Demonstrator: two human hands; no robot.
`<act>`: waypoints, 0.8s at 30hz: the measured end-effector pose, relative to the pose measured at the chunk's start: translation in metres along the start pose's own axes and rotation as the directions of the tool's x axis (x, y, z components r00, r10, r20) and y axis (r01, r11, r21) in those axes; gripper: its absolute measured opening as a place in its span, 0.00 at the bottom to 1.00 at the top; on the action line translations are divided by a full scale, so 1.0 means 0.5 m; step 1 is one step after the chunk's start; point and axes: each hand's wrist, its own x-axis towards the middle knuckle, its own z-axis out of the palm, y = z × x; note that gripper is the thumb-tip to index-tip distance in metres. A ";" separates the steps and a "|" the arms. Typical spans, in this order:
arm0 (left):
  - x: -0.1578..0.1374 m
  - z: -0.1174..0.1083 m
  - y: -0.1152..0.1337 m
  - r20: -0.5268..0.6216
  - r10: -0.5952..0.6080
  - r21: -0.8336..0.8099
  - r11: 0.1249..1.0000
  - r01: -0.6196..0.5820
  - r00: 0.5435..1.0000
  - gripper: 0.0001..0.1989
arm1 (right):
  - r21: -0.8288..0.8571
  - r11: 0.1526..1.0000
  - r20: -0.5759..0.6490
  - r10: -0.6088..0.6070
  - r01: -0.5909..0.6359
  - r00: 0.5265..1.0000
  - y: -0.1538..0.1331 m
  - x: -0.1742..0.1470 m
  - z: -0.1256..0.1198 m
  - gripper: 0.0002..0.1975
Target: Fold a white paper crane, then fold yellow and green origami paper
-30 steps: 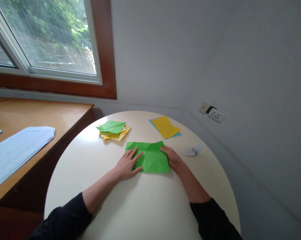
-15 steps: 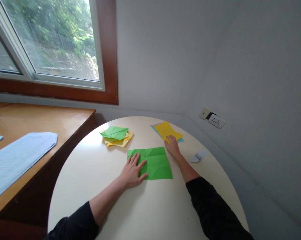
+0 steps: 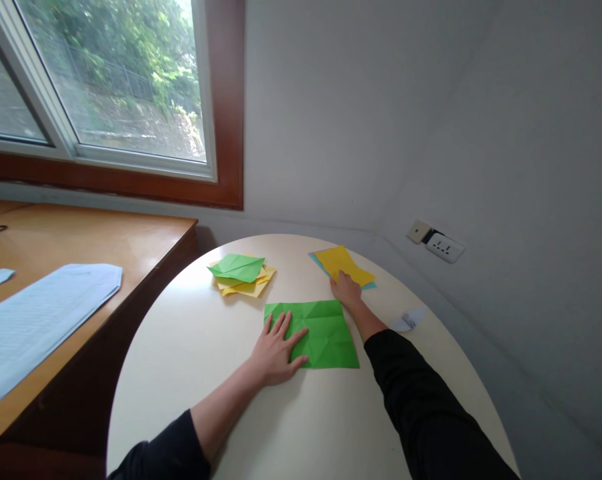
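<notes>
A creased green sheet of paper [image 3: 328,337] lies unfolded on the round white table [image 3: 171,373]. My left hand [image 3: 275,350] rests flat on its left side, fingers spread. Beyond the sheet's far right corner, my right hand [image 3: 347,289] has its bent fingers close together at the near edge of a yellow sheet of paper [image 3: 343,261]. That sheet lies on top of blue paper [image 3: 319,262], and both are flat on the table. The right thumb is mostly hidden.
At the back left of the table is a loose pile of yellow papers [image 3: 253,289] topped by a folded green paper [image 3: 238,267]. A small whitish paper piece [image 3: 408,321] lies near the right edge. The wooden desk [image 3: 145,233] on the left holds large white papers [image 3: 51,313].
The whole view has shifted slightly. My right hand's fingers have drawn closer together at the yellow sheet's near edge. My left hand stays on the green sheet.
</notes>
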 end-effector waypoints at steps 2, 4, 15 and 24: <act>0.000 -0.001 0.000 -0.003 0.008 0.000 1.000 -0.008 1.000 0.29 | -0.026 1.000 0.012 0.000 0.000 1.000 -0.001 0.000 -0.005 0.18; 0.000 -0.002 0.000 0.002 0.010 0.001 1.000 -0.010 1.000 0.28 | -0.052 0.999 0.026 0.006 -0.005 1.000 -0.001 0.000 -0.010 0.16; -0.001 -0.009 -0.005 0.029 0.008 -0.025 1.000 -0.008 1.000 0.25 | -0.105 0.988 -0.157 -0.131 0.115 0.979 -0.017 -0.004 -0.172 0.16; -0.001 -0.013 -0.013 0.038 0.036 -0.058 0.998 -0.034 0.999 0.25 | 0.033 0.744 -0.305 -0.629 0.668 0.715 0.006 -0.198 -0.213 0.19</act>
